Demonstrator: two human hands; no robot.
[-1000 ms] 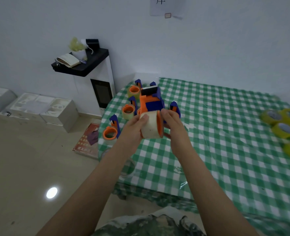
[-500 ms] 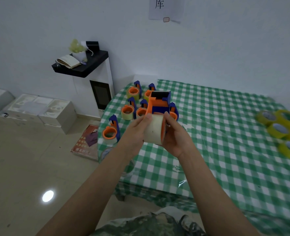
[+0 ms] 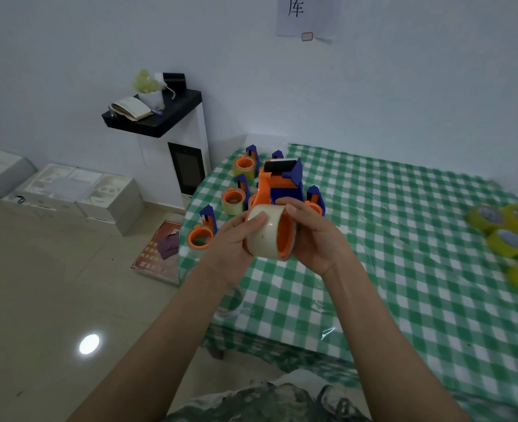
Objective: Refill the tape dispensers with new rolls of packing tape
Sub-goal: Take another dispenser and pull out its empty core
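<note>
Grip differs from one second ago. Left hand point(image 3: 230, 242) still curls round the pale tape roll point(image 3: 262, 242), which sits on the orange hub of the orange-and-blue dispenser point(image 3: 282, 187), above the left edge of the checked table point(image 3: 404, 284). Right hand point(image 3: 315, 239), formerly on top, now cups the dispenser from the right. Left of the table: white boxes point(image 3: 78, 190), white cabinet point(image 3: 160, 156). On the table: further dispensers point(image 3: 235, 199) at left, yellow rolls point(image 3: 507, 242) at right.
</note>
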